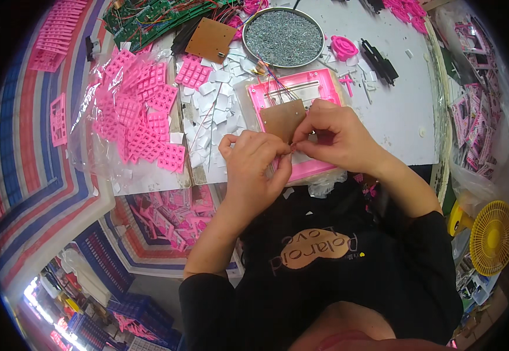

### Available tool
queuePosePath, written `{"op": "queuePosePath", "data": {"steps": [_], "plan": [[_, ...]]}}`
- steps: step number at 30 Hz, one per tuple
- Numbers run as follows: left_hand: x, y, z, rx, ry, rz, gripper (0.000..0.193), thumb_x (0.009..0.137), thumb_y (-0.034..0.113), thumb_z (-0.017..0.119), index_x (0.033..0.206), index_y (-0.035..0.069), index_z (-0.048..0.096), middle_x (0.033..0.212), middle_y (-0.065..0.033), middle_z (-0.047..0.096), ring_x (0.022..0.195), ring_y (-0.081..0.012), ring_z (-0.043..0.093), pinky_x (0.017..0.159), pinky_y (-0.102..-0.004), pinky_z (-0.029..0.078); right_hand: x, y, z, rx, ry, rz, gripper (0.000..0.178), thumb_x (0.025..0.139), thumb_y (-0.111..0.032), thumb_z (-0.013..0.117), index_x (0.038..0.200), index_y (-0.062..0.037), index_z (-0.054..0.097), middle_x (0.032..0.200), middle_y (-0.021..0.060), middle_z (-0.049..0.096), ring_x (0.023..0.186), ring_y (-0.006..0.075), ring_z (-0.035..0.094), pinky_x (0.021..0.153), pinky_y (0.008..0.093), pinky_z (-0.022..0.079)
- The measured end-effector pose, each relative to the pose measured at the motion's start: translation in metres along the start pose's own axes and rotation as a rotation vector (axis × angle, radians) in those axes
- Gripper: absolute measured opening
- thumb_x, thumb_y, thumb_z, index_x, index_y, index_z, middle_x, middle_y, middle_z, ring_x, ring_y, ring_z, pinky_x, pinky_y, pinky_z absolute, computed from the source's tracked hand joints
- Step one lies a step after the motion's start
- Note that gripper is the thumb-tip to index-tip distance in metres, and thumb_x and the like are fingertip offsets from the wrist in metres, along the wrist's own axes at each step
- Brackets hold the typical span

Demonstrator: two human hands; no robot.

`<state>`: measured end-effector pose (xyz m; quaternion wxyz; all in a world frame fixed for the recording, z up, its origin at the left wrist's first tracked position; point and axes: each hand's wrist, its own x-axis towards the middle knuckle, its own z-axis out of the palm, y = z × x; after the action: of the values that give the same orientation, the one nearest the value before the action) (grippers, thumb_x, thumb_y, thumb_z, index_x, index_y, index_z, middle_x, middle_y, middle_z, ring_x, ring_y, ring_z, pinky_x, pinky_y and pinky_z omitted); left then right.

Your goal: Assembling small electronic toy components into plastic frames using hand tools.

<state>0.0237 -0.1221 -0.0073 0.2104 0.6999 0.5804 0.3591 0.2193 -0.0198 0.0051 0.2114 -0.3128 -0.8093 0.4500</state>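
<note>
Work at a pink case (308, 171) on the bench (409, 114), seen from above. The brown board (282, 120) lies tilted across the case's opening. The left hand (260, 164) and right hand (331, 136) meet at the board's lower edge, each narrowed to a pinch; whether anything lies between the fingertips cannot be told. Thin wires (275, 77) trail over the case's upper rim; a tug on them could plausibly strain a joint or tip the board. The wires might also be trapped beneath it were it pressed flat. Loose paper bits (213, 114) just left of the case could stray inside if a sleeve or wrist brushed them.

Surface: a round dish (283, 66) of small grey metal parts stands beyond the case; green boards (155, 24) and bagged pink keypads (143, 111) occupy the left.

Room: striped sheeting (17, 175) at left, blue crates (143, 313) below, a yellow fan (493, 238) at right.
</note>
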Motion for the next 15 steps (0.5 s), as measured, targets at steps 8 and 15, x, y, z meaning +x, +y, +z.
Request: {"op": "queuePosePath", "data": {"steps": [8,15], "plan": [[-0.002,0.003,0.013,-0.136,0.129,-0.068,0.006,0.085,0.005,0.073,0.09,0.006,0.07,0.088,-0.005,0.069,0.077,-0.0188,0.061,0.076,-0.0331,0.043,-0.024,-0.003,0.035,-0.075,0.287,-0.21,0.022,0.078,-0.001,0.076,0.098,-0.0012,0.069,0.097,0.0127,0.07,0.081,0.0293,0.068,0.071,0.0354,0.056],[0.007,0.001,-0.011,-0.818,-0.213,-0.751,0.007,0.094,0.002,0.066,0.1,0.0,0.069,0.081,-0.0063,0.07,0.066,-0.0074,0.062,0.058,-0.0229,0.048,-0.029,-0.004,0.027,-0.11,0.179,-0.347,0.021,0.078,0.001,0.075,0.098,0.0005,0.069,0.101,0.0115,0.07,0.085,0.0265,0.069,0.069,0.0334,0.057]]}}
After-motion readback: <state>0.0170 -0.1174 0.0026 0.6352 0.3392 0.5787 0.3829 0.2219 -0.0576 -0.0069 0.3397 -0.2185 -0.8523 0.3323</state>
